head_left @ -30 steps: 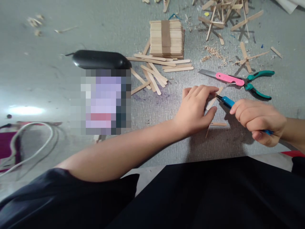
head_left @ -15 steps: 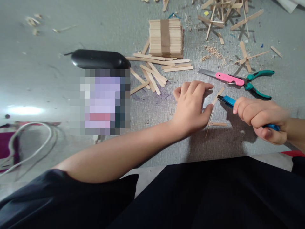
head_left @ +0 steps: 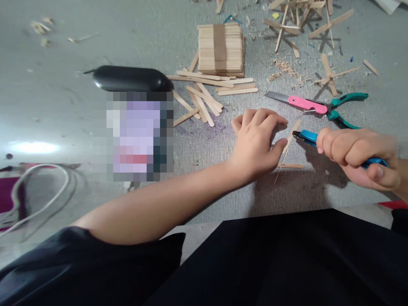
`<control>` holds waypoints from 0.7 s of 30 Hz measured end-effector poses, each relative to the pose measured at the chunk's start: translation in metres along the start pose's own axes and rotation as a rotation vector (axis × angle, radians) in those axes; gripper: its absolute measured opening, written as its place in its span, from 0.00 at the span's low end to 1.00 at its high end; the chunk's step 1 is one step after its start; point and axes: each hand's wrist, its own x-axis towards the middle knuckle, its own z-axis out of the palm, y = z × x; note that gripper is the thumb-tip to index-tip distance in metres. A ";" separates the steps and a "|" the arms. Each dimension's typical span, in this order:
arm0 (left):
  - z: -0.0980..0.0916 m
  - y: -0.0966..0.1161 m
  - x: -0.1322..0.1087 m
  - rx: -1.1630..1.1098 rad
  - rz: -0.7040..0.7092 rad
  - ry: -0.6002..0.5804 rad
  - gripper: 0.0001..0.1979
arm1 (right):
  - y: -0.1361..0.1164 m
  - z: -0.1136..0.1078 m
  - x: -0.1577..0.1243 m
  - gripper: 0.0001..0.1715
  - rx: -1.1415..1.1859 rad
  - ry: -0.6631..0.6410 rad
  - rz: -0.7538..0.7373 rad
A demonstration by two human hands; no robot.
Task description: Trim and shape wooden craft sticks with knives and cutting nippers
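Note:
My left hand [head_left: 256, 138] rests on the grey mat, fingers curled, its thumb pressing a thin wooden stick [head_left: 290, 137] that lies slanted on the surface. Just right of it, my right hand [head_left: 358, 155] is closed in a fist round a blue utility knife [head_left: 307, 136], whose dark tip points at the stick's upper part. A short crosspiece [head_left: 290, 165] lies under the stick near my thumb.
A pink utility knife [head_left: 298, 103] and green-handled pliers [head_left: 346, 109] lie beyond my hands. A banded bundle of sticks [head_left: 221, 49] and loose sticks [head_left: 204, 95] sit farther back, with stick scraps [head_left: 296, 21] top right. A black case [head_left: 129, 79] and white cable [head_left: 41, 204] are at left.
My right hand has drawn the blue knife back to the right, away from the stick. My left fingers lifted off the stick's upper end; the thumb stays on it.

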 end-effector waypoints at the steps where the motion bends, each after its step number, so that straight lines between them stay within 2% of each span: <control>1: 0.000 0.000 0.000 -0.003 0.007 0.001 0.16 | -0.002 0.000 0.000 0.28 0.012 -0.002 0.014; 7: 0.001 -0.002 0.001 -0.042 0.060 -0.004 0.13 | -0.012 0.007 0.002 0.31 0.096 0.043 0.044; 11: 0.001 -0.003 0.001 -0.063 0.077 0.010 0.13 | -0.020 0.010 0.000 0.35 0.031 0.092 0.152; 13: 0.001 -0.003 0.001 -0.070 0.084 0.014 0.13 | -0.023 0.010 -0.001 0.36 0.016 0.124 0.149; 16: 0.001 -0.003 0.000 -0.069 0.090 0.012 0.12 | -0.022 0.008 -0.001 0.34 0.005 0.082 0.162; 21: 0.002 -0.004 0.000 -0.069 0.099 0.008 0.12 | -0.012 0.006 0.002 0.27 0.071 0.051 0.041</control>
